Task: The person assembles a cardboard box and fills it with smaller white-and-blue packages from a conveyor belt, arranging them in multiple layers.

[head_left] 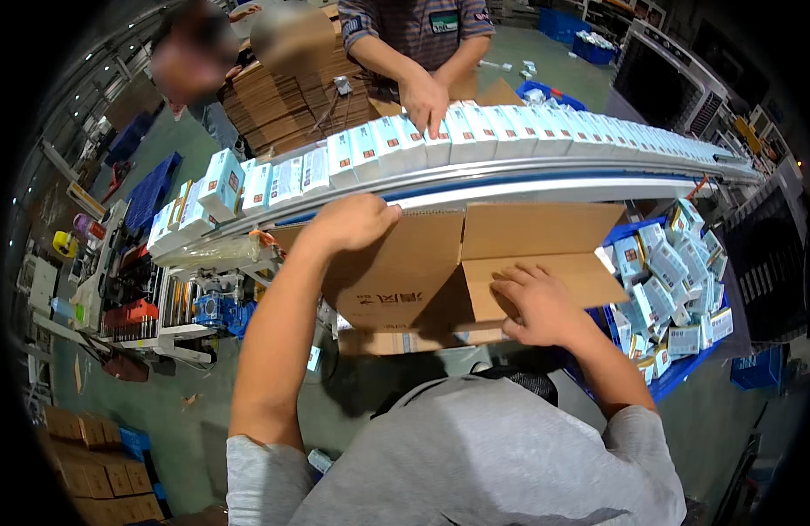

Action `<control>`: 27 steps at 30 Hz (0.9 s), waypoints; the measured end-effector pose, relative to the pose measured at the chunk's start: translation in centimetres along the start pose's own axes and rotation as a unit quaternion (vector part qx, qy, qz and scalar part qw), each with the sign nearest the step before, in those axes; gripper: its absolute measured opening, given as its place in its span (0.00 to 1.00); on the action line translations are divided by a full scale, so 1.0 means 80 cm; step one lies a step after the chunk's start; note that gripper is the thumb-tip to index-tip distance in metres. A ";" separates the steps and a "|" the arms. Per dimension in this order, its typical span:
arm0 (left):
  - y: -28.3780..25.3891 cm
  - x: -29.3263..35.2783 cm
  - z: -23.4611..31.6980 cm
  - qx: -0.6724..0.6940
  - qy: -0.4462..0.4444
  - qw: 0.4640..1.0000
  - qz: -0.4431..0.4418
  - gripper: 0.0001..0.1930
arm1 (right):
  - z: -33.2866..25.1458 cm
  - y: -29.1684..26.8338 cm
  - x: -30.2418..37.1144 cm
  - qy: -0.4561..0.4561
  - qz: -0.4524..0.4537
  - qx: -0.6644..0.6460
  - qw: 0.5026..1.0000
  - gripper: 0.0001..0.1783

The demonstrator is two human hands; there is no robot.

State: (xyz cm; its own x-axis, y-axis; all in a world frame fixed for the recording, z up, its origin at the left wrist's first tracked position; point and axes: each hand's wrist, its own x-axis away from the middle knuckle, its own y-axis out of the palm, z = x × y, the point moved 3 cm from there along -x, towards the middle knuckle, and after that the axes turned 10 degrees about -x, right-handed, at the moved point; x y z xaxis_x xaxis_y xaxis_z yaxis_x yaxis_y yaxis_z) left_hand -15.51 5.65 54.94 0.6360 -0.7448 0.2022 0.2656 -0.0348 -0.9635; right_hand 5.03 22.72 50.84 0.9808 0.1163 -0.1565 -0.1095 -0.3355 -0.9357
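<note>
An open cardboard box (396, 254) lies in front of my body, its flaps spread and its inside partly in shadow. My left hand (357, 223) is closed over the far left edge of the box, next to the conveyor rail. On the right flap (554, 267) rests my right hand (542, 307), fingers spread across the board and thumb near the front edge. Beyond the rail stands a long row of white and pale blue packs (405, 145). Another person's hand (425, 98) touches the packs from the far side.
The conveyor rail (545, 171) curves across the far side. At my right a blue crate (615, 232) is heaped with loose packs (676, 272). Stacked flat cardboard (291, 105) stands behind the line. Machinery (216, 311) is at the left, and filled cartons (98, 469) sit lower left.
</note>
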 end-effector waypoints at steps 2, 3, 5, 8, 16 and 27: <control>-0.013 -0.002 0.007 0.055 -0.009 0.995 -0.088 0.26 | -0.004 -0.001 0.006 0.010 -0.061 0.010 0.998 0.21; -0.009 -0.002 0.004 0.066 0.002 0.987 -0.143 0.26 | -0.007 -0.008 0.009 -0.007 -0.036 0.015 0.999 0.19; 0.001 0.005 -0.006 0.089 0.023 0.964 -0.250 0.27 | -0.018 -0.026 0.014 -0.047 0.014 0.024 0.999 0.16; -0.006 0.022 0.011 0.068 0.053 0.965 -0.248 0.27 | -0.035 -0.034 0.031 -0.077 -0.010 0.000 0.997 0.14; -0.003 0.093 -0.080 -0.066 -0.032 0.990 0.120 0.19 | -0.034 -0.120 0.060 -0.133 -0.160 -0.049 0.977 0.18; 0.199 0.055 0.049 0.342 0.078 0.934 0.060 0.25 | -0.066 0.104 -0.006 -0.315 -0.360 -0.230 0.848 0.08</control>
State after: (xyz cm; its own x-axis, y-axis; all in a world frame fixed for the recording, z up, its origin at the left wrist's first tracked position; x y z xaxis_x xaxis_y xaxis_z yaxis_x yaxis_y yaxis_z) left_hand -5.68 4.43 41.20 0.5916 -0.8060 0.0205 0.6346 0.4498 -0.6285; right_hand 4.48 14.95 44.84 0.4704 0.8730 0.1288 0.6966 -0.2778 -0.6615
